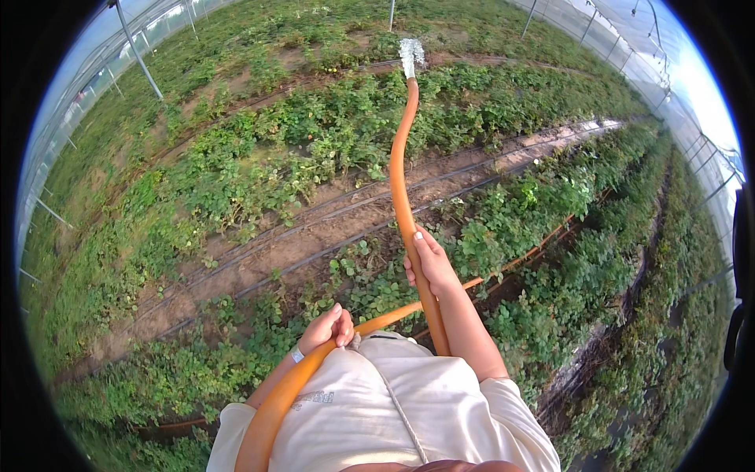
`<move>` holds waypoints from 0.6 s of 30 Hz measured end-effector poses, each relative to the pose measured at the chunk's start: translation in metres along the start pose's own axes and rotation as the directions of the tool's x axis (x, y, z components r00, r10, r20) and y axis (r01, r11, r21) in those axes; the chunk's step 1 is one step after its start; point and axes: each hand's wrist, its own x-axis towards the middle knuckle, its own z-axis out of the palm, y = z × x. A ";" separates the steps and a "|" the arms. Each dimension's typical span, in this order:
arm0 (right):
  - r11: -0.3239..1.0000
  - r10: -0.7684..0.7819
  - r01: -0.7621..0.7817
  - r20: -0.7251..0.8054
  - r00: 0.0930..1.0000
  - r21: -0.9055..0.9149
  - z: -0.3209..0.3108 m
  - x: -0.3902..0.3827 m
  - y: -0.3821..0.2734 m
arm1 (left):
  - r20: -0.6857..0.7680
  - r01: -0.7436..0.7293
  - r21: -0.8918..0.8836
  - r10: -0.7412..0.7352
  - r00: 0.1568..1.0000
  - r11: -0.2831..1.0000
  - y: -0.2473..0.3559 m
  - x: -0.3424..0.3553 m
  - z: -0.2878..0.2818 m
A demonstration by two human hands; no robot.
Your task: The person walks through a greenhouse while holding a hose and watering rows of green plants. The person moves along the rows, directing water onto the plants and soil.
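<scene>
A thick orange hose [400,169] stretches forward over the plants, and water [411,55] gushes from its far end. My right hand [431,261] is wrapped round the hose, thumb on top, with the arm reaching out in front. Close to my waist, my left hand [325,328] has its fingers curled against another stretch of the hose, which runs along my left forearm. From there this stretch crosses in front of me and trails to the right between the rows. How firmly the left fingers grip is partly hidden. A light band circles that wrist.
Rows of low leafy plants [314,141] fill the ground, with bare soil paths between them. Dark thin pipes [346,210] lie along the path ahead. Metal posts [140,51] and clear plastic sheeting enclose the sides. A cord [397,409] hangs down my light shirt.
</scene>
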 end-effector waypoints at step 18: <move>0.987 0.130 -0.107 0.202 0.971 -0.120 0.037 0.017 0.029 | -0.090 -0.040 0.018 0.041 0.995 0.999 0.004 -0.007 0.002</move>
